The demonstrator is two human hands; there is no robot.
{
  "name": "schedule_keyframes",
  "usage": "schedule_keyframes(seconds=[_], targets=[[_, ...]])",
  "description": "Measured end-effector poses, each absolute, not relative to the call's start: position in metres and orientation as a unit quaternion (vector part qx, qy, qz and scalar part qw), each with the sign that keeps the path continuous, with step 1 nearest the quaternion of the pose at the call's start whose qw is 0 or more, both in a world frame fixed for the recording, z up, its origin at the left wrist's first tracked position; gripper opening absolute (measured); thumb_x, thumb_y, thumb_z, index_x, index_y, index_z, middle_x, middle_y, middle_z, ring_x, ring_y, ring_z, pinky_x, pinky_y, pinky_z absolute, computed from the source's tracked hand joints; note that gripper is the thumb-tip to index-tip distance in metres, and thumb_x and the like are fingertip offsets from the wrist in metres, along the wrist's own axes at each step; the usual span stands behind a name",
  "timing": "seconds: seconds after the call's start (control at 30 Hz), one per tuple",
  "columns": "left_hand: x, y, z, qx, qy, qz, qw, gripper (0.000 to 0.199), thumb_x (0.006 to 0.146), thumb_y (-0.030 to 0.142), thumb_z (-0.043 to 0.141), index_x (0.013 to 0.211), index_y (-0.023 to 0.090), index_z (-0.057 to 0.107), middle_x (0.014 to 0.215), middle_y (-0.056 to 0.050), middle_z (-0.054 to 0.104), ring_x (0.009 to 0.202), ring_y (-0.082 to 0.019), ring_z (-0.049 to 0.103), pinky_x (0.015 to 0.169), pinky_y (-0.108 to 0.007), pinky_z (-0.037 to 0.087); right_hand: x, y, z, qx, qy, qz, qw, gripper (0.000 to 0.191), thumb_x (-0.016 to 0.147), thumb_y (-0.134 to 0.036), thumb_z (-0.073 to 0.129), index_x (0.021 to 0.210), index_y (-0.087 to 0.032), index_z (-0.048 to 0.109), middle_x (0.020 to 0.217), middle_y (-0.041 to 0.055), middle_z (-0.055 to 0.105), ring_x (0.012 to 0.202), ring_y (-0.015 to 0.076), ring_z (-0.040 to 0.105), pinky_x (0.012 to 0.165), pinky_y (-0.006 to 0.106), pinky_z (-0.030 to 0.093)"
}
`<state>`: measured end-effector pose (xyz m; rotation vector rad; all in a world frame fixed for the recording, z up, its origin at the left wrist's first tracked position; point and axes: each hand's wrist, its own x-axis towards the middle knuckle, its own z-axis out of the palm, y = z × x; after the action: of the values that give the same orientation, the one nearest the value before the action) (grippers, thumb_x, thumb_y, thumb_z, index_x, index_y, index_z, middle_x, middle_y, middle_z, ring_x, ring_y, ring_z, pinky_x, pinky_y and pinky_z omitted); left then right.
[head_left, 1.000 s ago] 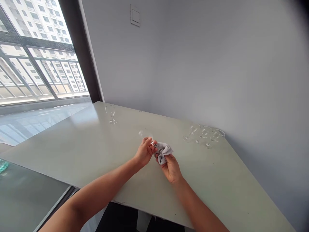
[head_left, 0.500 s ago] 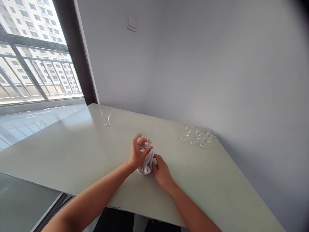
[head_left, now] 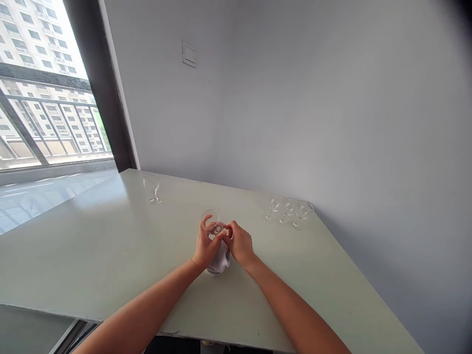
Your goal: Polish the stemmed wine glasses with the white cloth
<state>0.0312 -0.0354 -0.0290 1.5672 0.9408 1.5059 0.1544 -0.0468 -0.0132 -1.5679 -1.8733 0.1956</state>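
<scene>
My left hand (head_left: 206, 245) is closed round a clear stemmed glass (head_left: 210, 218), which is tilted with its foot toward my right hand. The fingertips of my right hand (head_left: 239, 242) are pinched together at the glass's foot, beside my left thumb. A crumpled white cloth (head_left: 220, 260) hangs or rests just below both hands; part of it is hidden by them. Whether my right fingertips hold the glass edge or a bit of cloth is too small to tell.
On the pale table (head_left: 110, 255), one stemmed glass (head_left: 152, 189) stands at the back left. Three similar glasses (head_left: 288, 210) stand together at the back right, near the wall. A window is at the far left.
My right hand has moved up from beside the cloth to the foot of the glass, and its fingers have closed there. The whole view has shifted slightly.
</scene>
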Motion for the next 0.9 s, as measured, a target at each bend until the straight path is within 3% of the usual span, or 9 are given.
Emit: schedule_keyframes(seconds=[0.17,0.37,0.43,0.6,0.9], targets=[[0.033,-0.033,-0.034,0.622,0.370,0.583,0.369,0.034,0.074,0.028,0.056,0.104,0.022,0.040,0.095,-0.004,0.059,0.101,-0.017,0.051,0.089,-0.035,0.037,0.155,-0.037,-0.026,-0.552,-0.751,0.143,0.334,0.032,0.083,-0.038,0.039,0.070,-0.019,0.061,0.063,-0.0005,0.060,0.058,0.0116,0.052,0.055,0.020,0.034],[0.042,-0.030,-0.050,0.668,0.437,0.496,0.342,0.065,0.069,0.021,0.056,0.126,0.027,0.024,0.120,-0.006,0.045,0.081,-0.011,0.050,0.075,-0.029,0.042,0.190,-0.010,-0.041,-0.639,-0.685,0.148,0.317,0.024,0.078,-0.033,0.045,0.079,-0.019,0.065,0.066,0.0013,0.064,0.063,0.0138,0.056,0.062,0.021,0.038],[0.043,-0.029,-0.054,0.671,0.473,0.451,0.350,0.061,0.069,0.021,0.053,0.125,0.028,0.028,0.115,-0.004,0.048,0.076,-0.010,0.050,0.071,-0.027,0.042,0.212,0.004,-0.044,-0.683,-0.647,0.134,0.311,0.024,0.077,-0.030,0.045,0.083,-0.018,0.065,0.066,0.0024,0.065,0.066,0.0148,0.057,0.065,0.022,0.038],[0.041,-0.028,-0.052,0.691,0.479,0.377,0.389,0.050,0.073,0.023,0.046,0.121,0.027,0.032,0.093,0.002,0.057,0.059,-0.008,0.048,0.063,-0.024,0.041,0.260,0.029,-0.050,-0.770,-0.560,0.131,0.278,0.023,0.075,-0.030,0.045,0.068,-0.019,0.063,0.066,0.0025,0.064,0.063,0.0144,0.057,0.056,0.022,0.035],[0.040,-0.027,-0.055,0.687,0.458,0.386,0.411,0.047,0.073,0.024,0.044,0.120,0.026,0.034,0.079,0.004,0.059,0.059,-0.010,0.047,0.060,-0.023,0.038,0.280,0.053,-0.053,-0.812,-0.502,0.123,0.272,0.021,0.074,-0.029,0.045,0.063,-0.019,0.060,0.067,0.0025,0.064,0.058,0.0146,0.056,0.052,0.023,0.034]])
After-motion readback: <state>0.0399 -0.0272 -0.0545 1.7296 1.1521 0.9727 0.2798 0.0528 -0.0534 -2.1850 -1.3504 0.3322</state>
